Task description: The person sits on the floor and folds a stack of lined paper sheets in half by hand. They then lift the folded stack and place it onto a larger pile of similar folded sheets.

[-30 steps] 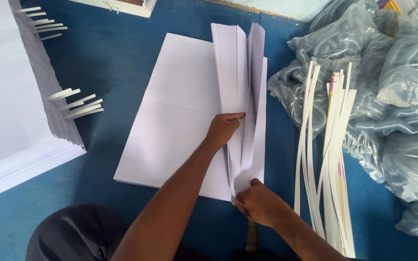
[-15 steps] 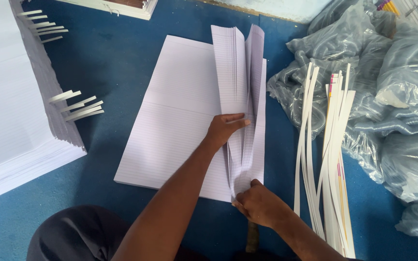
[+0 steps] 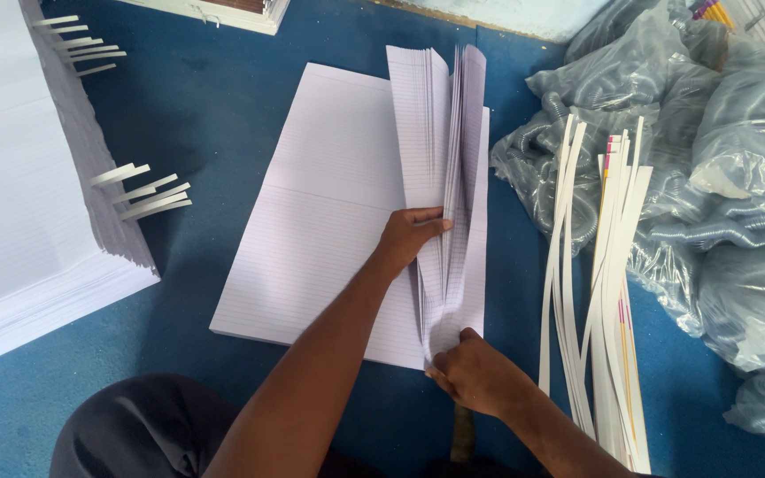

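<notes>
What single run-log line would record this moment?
left hand: fingers among lifted sheets | right hand: pinching sheets' near corner | ruled paper stack: flat on blue floor | paper strips: right of stack

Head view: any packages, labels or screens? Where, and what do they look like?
Clear plastic bags: heaped at right on the blue floor, crinkled, grey-translucent, holding coiled spirals.
Card strips: long, white, some with pink and yellow edges, lying beside the bags.
No screens or signs visible.
</notes>
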